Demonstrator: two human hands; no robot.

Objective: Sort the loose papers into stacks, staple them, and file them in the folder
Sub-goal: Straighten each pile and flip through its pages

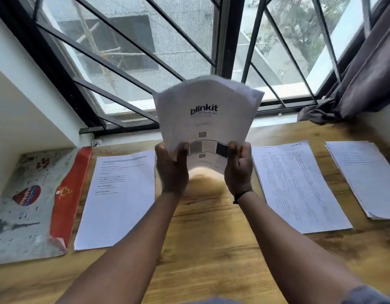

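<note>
Left hand [172,166]: grips the lower left edge of the held sheaf, thumb on the front sheet, fingers behind.
Right hand [239,168]: grips the lower right edge of the same sheaf, thumb on the front; a dark band sits on the wrist.
Held sheaf [208,121]: several sheets raised upright above the middle of the table, bowed, upper edges fanned and blurred; the front sheet reads "blinkit" with small code squares below.
Left stack [117,200]: printed sheets flat on the table, just beside the folder.
Middle-right stack [297,187]: densely printed sheets, flat, right of the hands.
Far-right stack [369,178]: several sheets, edges uneven, partly cut off by the frame.
Folder [34,200]: flat at the far left, pale patterned cover, red flap with a snap.
Table [207,238]: wooden top, below a barred window [145,51]; a curtain [365,69] hangs at the right.
</note>
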